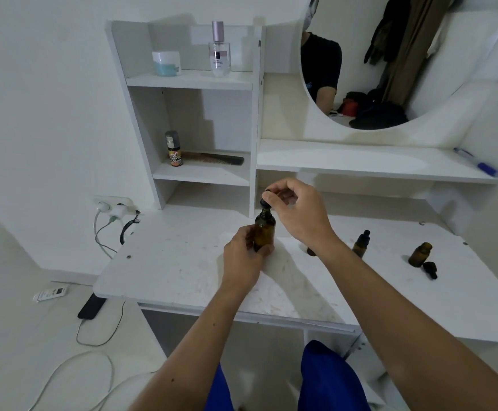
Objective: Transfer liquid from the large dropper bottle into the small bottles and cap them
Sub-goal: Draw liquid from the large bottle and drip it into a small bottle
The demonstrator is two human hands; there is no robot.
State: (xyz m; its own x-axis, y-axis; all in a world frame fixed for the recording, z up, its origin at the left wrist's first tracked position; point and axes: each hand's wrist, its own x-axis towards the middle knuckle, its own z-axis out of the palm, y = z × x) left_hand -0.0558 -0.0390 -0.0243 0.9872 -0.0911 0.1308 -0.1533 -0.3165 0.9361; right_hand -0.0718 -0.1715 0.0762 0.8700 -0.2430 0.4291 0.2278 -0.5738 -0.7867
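Observation:
The large amber dropper bottle [265, 229] stands upright near the middle of the white desk [182, 262]. My left hand [243, 259] grips its lower body from the left. My right hand [296, 210] pinches the black dropper cap [265, 200] at the bottle's neck. To the right stands a small amber bottle [361, 244] with its black dropper cap on. Further right, a second small amber bottle [419, 254] stands uncapped, and its black dropper cap [430, 269] lies on the desk beside it. A brown bit shows under my right wrist, mostly hidden.
White shelves [203, 173] at the back hold a jar [167, 63], a perfume bottle [220, 50], a small spray can [175, 149] and a comb [221, 159]. A round mirror [390, 54] hangs at back right. A blue pen [477, 162] lies on the ledge. Cables and a phone [91, 306] lie on the floor at left.

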